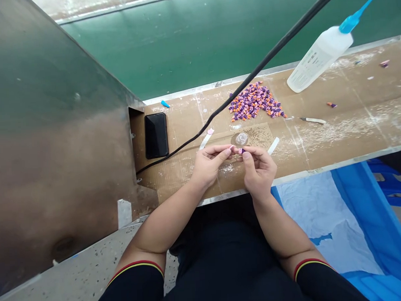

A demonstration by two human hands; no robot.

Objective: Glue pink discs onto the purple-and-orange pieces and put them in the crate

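My right hand (259, 169) pinches a small purple-and-pink figurine piece (241, 151) between thumb and fingertips. Close beside it, my left hand (211, 164) is closed at the fingertips on a tiny pale pink piece (231, 147), partly hidden by the fingers. The fingertips of both hands nearly meet. Just beyond them a small clear round dish (241, 139) stands on a piece of cardboard (261, 133). Farther back lies a heap of small purple, orange and pink pieces (251, 102).
A black cable (250, 76) crosses above the bench. At left are a phone (156, 135) and a metal panel (62, 142). A bottle with a blue nozzle (318, 58) and a small knife (313, 120) lie at right. A blue crate (363, 197) stands below the bench.
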